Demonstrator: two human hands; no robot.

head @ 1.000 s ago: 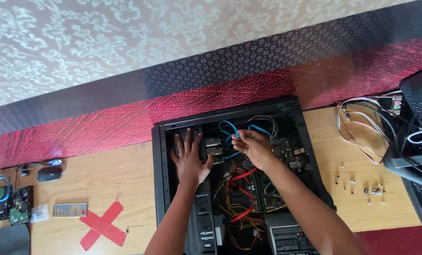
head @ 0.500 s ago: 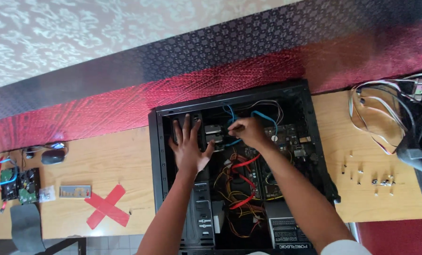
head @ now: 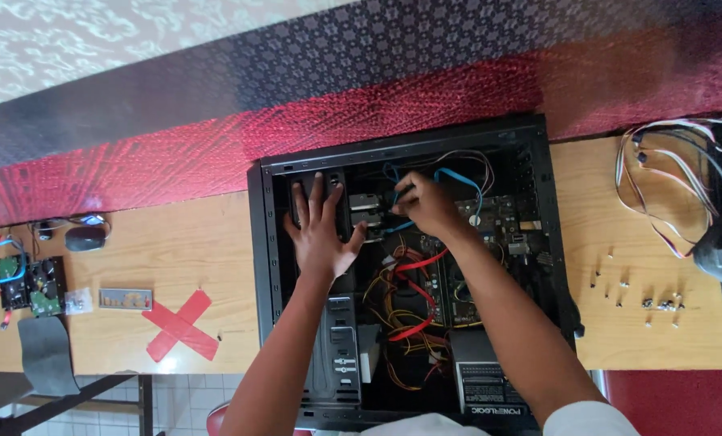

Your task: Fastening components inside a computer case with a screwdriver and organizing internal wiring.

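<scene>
Inside the open computer case (head: 264,266) near the desk's (head: 175,258) far edge, the left hand (head: 319,230) lies spread flat on the drive bay (head: 363,211); the right hand (head: 426,203) pinches a blue cable (head: 458,176) just beside it.

Both hands (head: 369,222) inside open computer case (head: 268,266) (blue cable (head: 458,178) at right fingertips)

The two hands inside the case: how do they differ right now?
The left hand lies flat and open, fingers spread, on the drive bay side of the computer case. The right hand is curled, fingertips pinched at a blue cable near the bay. The left holds nothing; the right appears to grip the plug end. Both reach into the same open case.
</scene>
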